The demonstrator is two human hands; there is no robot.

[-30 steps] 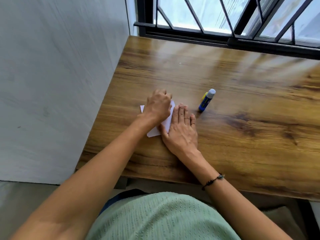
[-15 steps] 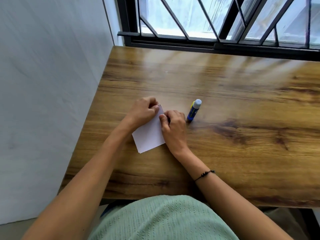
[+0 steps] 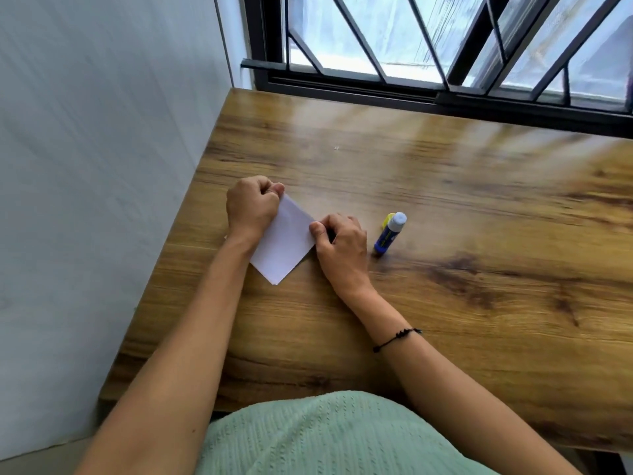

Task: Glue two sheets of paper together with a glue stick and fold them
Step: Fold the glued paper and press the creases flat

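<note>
A small folded white paper (image 3: 284, 243) lies on the wooden table (image 3: 445, 269), turned like a diamond. My left hand (image 3: 251, 209) is curled, pinching the paper's far left corner. My right hand (image 3: 342, 245) pinches the paper's right corner between thumb and fingers. A blue glue stick (image 3: 390, 234) with a white cap lies on the table just right of my right hand, with something yellow behind it.
A white wall (image 3: 102, 166) runs along the table's left edge. A black-framed window with bars (image 3: 445, 63) sits behind the far edge. The table's near edge is at my body.
My hands went from pressing flat on the paper to pinching its corners. They have spread apart along the fold, and more of the paper now shows between them.
</note>
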